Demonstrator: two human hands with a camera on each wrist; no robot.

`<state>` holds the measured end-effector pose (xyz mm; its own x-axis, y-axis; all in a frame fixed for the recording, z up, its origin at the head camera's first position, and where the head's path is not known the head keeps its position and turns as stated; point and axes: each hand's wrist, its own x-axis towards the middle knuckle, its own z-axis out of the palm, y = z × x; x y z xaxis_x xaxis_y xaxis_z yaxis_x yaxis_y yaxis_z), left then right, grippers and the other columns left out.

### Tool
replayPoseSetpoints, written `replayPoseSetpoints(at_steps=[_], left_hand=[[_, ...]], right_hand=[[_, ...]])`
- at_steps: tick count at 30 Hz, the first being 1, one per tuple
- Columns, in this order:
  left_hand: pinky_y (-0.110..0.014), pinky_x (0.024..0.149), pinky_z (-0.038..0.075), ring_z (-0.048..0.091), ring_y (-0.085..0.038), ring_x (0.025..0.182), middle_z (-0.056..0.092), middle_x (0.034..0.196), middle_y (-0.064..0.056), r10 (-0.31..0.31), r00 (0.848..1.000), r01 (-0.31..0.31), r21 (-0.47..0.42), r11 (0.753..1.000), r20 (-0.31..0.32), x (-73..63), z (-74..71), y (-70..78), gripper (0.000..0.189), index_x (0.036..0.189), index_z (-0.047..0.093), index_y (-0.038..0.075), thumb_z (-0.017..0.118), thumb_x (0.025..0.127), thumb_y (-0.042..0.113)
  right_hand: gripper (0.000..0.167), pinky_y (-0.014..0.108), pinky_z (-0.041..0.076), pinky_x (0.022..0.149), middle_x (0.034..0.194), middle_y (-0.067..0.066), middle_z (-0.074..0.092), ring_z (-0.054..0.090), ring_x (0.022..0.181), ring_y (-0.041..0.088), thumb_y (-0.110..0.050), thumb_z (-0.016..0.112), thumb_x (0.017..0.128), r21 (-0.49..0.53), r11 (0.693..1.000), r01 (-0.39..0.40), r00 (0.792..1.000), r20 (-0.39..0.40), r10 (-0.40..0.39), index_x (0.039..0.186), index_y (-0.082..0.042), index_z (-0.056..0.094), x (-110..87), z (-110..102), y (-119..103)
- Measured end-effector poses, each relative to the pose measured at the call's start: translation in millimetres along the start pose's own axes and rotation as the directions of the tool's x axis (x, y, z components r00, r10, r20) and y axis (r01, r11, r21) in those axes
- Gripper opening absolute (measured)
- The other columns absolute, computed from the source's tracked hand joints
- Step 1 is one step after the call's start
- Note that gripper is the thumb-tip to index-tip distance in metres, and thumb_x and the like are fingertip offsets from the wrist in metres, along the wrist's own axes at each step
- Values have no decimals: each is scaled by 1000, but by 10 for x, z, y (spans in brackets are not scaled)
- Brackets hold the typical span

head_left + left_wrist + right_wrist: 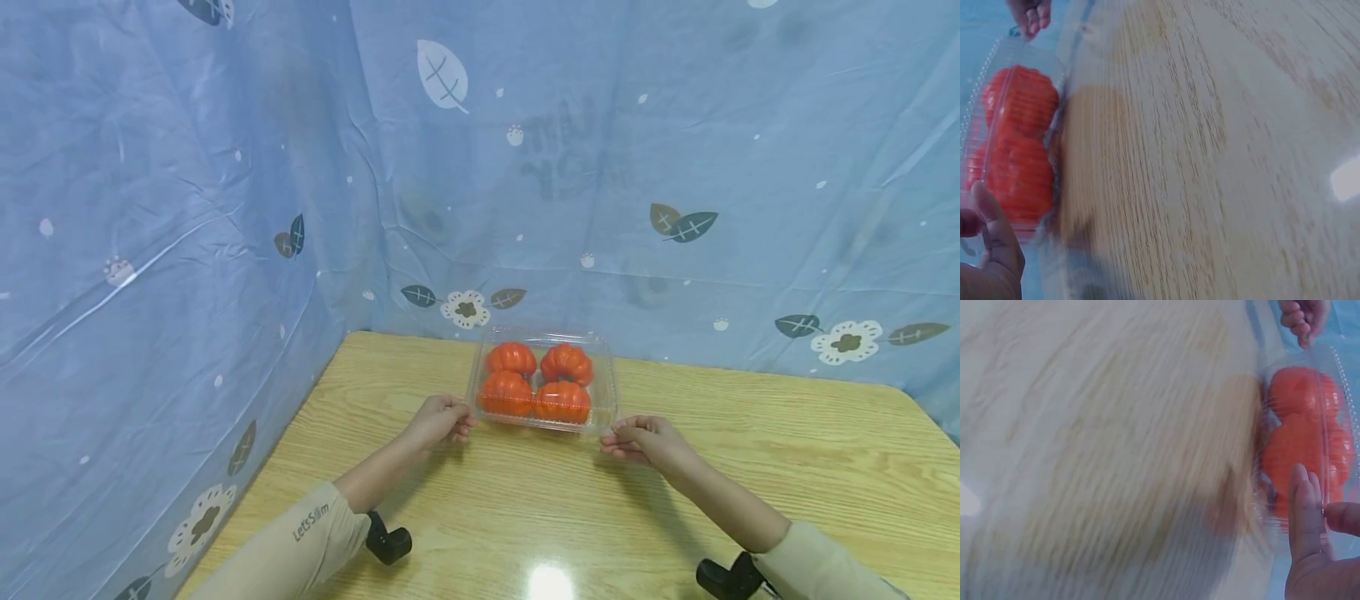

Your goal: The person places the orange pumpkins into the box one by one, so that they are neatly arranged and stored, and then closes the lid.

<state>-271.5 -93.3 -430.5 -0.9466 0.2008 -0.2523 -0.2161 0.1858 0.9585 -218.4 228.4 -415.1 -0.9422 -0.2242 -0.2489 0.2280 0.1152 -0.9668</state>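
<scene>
A clear plastic clamshell box (606, 392) is at the far side of the table and holds several red-orange ribbed fruits (567, 364), like large tomatoes or small pumpkins. Its lid lies over them. My left hand (442, 419) pinches the near left corner of the box between thumb and fingers. At the near right corner, my right hand (648, 442) pinches the rim the same way. Both wrist views show thumb and fingers at the box edge, the left hand (997, 250) and the right hand (1313, 544). Whether the box touches the table cannot be told.
The wood-grain table (525, 508) extends toward me and to the right. A blue curtain (570, 167) printed with leaves and flowers hangs behind it and along the left. Black wrist-camera mounts (388, 540) sit at both of my sleeves. Light glares off the near tabletop.
</scene>
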Motion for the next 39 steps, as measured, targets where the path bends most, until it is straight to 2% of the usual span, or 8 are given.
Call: replayPoseSetpoints(at_steps=[8, 11, 15, 18, 20, 24, 31, 39], left_hand=[[-17, 53, 51, 55, -9, 59, 64, 86, -17, 10, 1000, -10, -7, 1000, 6, 17, -21, -36, 24, 107, 55, -10, 47, 93, 8], [-17, 50, 49, 55, -9, 57, 65, 88, -16, -5, 1000, 5, 1, 1000, -6, 55, -69, -70, 28, 110, 56, -6, 52, 92, 16], [-18, 47, 46, 54, -9, 55, 64, 85, -13, 0, 998, 0, 2, 1000, -65, 113, -180, -95, 34, 110, 58, -2, 58, 90, 26], [-23, 55, 49, 56, -15, 60, 63, 84, -9, 66, 989, -58, 59, 997, -133, 139, -272, -64, 38, 108, 60, -2, 58, 90, 31], [-30, 62, 51, 57, -17, 64, 63, 84, -9, 140, 972, -117, 131, 985, -186, 145, -319, 13, 36, 105, 63, -1, 57, 91, 32], [-33, 68, 52, 58, -19, 70, 66, 84, -10, 308, 919, -231, 297, 926, -245, 108, -338, 290, 28, 98, 65, 3, 55, 92, 29], [-27, 67, 49, 58, -15, 73, 65, 79, -5, 573, 797, -429, 489, 759, -190, 68, -119, 625, 19, 87, 66, 7, 60, 89, 25], [-23, 65, 49, 55, -13, 73, 63, 80, -2, 627, 766, -487, 507, 712, -144, -26, 277, 726, 15, 86, 62, 8, 60, 89, 23]], right_hand=[[37, 28, 56, 77, 92, 12, 68, 68, 81, 14, -8, 43, 96, 7, 1000, -8, 997, 74, 7, 117, 23, 38, 6, -63, 2], [39, 30, 56, 75, 94, 15, 67, 67, 82, 18, -15, 45, 97, -195, 977, 81, 994, 82, -66, 115, 19, 44, 0, -113, 21], [36, 30, 56, 66, 91, 15, 66, 65, 79, 24, -21, 46, 98, -571, 791, 220, 970, 39, -241, 111, 11, 55, -55, -174, -27], [32, 31, 54, 62, 90, 14, 66, 64, 79, 27, -22, 46, 98, -706, 668, 235, 940, -9, -340, 108, 6, 58, -95, -215, -133], [31, 34, 54, 62, 93, 15, 65, 64, 79, 29, -22, 47, 98, -755, 612, 234, 917, -38, -398, 108, 5, 59, -98, -238, -216], [33, 40, 53, 65, 99, 17, 64, 63, 85, 32, -24, 46, 98, -791, 575, 208, 894, -85, -440, 109, 4, 59, -104, -270, -398], [37, 46, 52, 69, 103, 18, 64, 61, 91, 35, -31, 46, 97, -834, 526, 165, 887, -108, -450, 110, 1, 59, -161, -190, -636], [38, 48, 52, 65, 109, 17, 63, 60, 94, 38, -35, 49, 95, -892, 439, 110, 886, -113, -450, 111, -2, 59, -169, 15, -701]])
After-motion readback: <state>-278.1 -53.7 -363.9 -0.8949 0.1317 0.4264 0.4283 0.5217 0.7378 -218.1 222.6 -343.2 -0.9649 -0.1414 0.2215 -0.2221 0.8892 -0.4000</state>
